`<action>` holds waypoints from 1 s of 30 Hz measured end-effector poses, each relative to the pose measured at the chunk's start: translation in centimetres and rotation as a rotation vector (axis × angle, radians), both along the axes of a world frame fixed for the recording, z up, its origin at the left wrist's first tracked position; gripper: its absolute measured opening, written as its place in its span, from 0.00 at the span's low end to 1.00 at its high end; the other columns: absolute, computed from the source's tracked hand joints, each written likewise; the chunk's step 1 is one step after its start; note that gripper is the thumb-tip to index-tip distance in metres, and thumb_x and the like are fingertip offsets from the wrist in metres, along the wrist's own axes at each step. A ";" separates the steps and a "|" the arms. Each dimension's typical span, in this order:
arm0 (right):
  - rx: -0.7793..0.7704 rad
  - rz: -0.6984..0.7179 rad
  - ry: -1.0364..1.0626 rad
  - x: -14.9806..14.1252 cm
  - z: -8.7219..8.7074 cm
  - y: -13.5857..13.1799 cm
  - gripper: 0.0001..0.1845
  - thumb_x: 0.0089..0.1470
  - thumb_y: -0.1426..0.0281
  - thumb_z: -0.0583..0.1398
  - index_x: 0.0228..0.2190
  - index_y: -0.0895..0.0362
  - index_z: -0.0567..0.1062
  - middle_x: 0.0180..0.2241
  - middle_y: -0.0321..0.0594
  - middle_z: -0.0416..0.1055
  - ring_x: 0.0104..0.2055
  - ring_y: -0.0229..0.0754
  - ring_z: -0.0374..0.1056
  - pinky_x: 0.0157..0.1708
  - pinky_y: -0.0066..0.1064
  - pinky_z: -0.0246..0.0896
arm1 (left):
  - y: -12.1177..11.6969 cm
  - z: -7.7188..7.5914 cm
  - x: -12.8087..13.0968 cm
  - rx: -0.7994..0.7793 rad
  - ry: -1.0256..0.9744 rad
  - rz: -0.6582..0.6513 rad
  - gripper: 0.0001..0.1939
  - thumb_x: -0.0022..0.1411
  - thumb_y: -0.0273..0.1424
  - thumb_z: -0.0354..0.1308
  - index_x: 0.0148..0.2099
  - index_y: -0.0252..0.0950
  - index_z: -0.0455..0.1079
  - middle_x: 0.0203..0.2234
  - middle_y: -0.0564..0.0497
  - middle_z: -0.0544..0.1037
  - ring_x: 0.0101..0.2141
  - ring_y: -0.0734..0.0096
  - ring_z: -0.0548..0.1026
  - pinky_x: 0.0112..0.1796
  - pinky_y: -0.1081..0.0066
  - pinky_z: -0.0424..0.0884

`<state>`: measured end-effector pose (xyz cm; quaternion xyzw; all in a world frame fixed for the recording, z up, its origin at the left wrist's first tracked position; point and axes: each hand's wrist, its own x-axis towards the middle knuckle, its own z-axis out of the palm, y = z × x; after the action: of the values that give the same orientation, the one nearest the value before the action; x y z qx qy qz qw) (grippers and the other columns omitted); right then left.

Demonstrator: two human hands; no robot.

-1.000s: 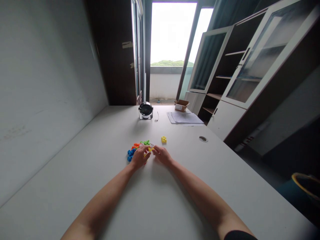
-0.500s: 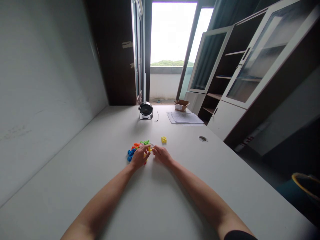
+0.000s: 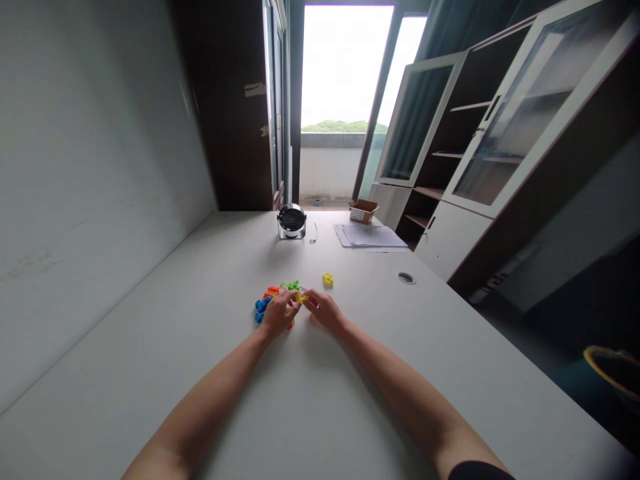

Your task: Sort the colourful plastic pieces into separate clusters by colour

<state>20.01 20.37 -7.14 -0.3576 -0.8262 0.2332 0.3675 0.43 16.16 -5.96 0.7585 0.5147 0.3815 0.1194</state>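
Observation:
My left hand (image 3: 279, 312) and my right hand (image 3: 324, 310) are close together near the middle of the white table. Their fingertips meet on a small yellow plastic building block (image 3: 300, 297), which is partly hidden by my fingers. Just left of my left hand lies a small heap of blue (image 3: 260, 310), orange (image 3: 272, 291) and green (image 3: 291, 285) plastic blocks. A separate yellow block (image 3: 327, 280) sits on the table beyond my right hand, apart from it.
The white table (image 3: 210, 280) runs along a wall on the left. At its far end stand a round black-and-silver fan (image 3: 291, 221), a small cardboard box (image 3: 363, 211) and a stack of papers (image 3: 367, 235). A glass-fronted cabinet (image 3: 450, 153) stands to the right.
My hands have drawn slightly closer together around the yellow block. The other blocks, the table items and the fan have not visibly moved.

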 end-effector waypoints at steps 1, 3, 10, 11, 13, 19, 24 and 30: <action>0.001 -0.005 -0.001 0.0 -0.1 0.0 0.14 0.64 0.58 0.56 0.40 0.55 0.74 0.24 0.33 0.68 0.24 0.35 0.59 0.28 0.26 0.53 | 0.0 -0.1 0.0 -0.004 -0.009 0.000 0.15 0.67 0.35 0.54 0.55 0.41 0.70 0.39 0.49 0.78 0.38 0.67 0.75 0.45 0.66 0.72; -0.003 -0.014 -0.002 -0.1 -0.2 0.1 0.13 0.64 0.59 0.55 0.37 0.55 0.73 0.24 0.34 0.69 0.24 0.35 0.59 0.28 0.26 0.53 | 0.1 -0.4 0.0 -0.017 -0.035 -0.001 0.18 0.66 0.33 0.55 0.58 0.41 0.67 0.40 0.49 0.78 0.36 0.68 0.75 0.43 0.66 0.72; -0.052 0.013 -0.010 0.0 -0.2 0.3 0.17 0.66 0.61 0.53 0.29 0.56 0.71 0.24 0.35 0.71 0.25 0.36 0.63 0.30 0.27 0.55 | 0.3 -0.9 -0.2 -0.005 -0.005 -0.046 0.21 0.66 0.30 0.55 0.61 0.41 0.65 0.43 0.49 0.77 0.36 0.69 0.75 0.44 0.66 0.72; -0.053 0.021 -0.015 0.0 -0.2 0.3 0.18 0.66 0.61 0.52 0.29 0.56 0.71 0.24 0.35 0.71 0.25 0.36 0.64 0.30 0.27 0.55 | 0.3 -1.0 -0.2 0.004 0.004 -0.044 0.20 0.66 0.30 0.54 0.60 0.41 0.66 0.43 0.49 0.77 0.37 0.69 0.75 0.45 0.66 0.72; -0.048 0.024 -0.022 0.0 -0.2 0.3 0.18 0.67 0.61 0.51 0.28 0.56 0.71 0.24 0.35 0.71 0.25 0.36 0.64 0.31 0.27 0.55 | 0.4 -1.0 -0.2 0.017 0.012 -0.036 0.19 0.66 0.29 0.55 0.59 0.41 0.67 0.43 0.49 0.77 0.37 0.68 0.75 0.46 0.65 0.71; -0.054 0.012 -0.052 0.0 -0.5 0.6 0.19 0.67 0.61 0.51 0.28 0.56 0.72 0.24 0.36 0.71 0.25 0.36 0.64 0.31 0.28 0.55 | 0.4 -0.9 0.0 -0.027 0.014 -0.025 0.21 0.66 0.28 0.56 0.60 0.41 0.66 0.44 0.48 0.77 0.36 0.69 0.75 0.46 0.66 0.71; -0.067 0.024 -0.065 -0.1 -0.8 0.9 0.19 0.67 0.62 0.50 0.28 0.56 0.72 0.25 0.36 0.72 0.26 0.36 0.65 0.31 0.28 0.55 | 0.3 -0.7 0.0 -0.014 0.018 -0.043 0.25 0.67 0.27 0.55 0.64 0.44 0.63 0.50 0.49 0.77 0.38 0.69 0.75 0.48 0.66 0.71; -0.060 0.018 -0.059 -0.2 -0.8 0.9 0.16 0.65 0.63 0.52 0.29 0.56 0.73 0.25 0.35 0.72 0.27 0.36 0.65 0.32 0.27 0.55 | 0.5 -0.9 -0.2 0.002 0.039 -0.068 0.22 0.67 0.29 0.54 0.62 0.45 0.66 0.50 0.50 0.77 0.39 0.68 0.75 0.49 0.66 0.71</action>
<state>19.83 21.30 -7.90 -0.3676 -0.8325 0.2506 0.3301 0.24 16.62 -6.82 0.7830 0.4905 0.3628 0.1215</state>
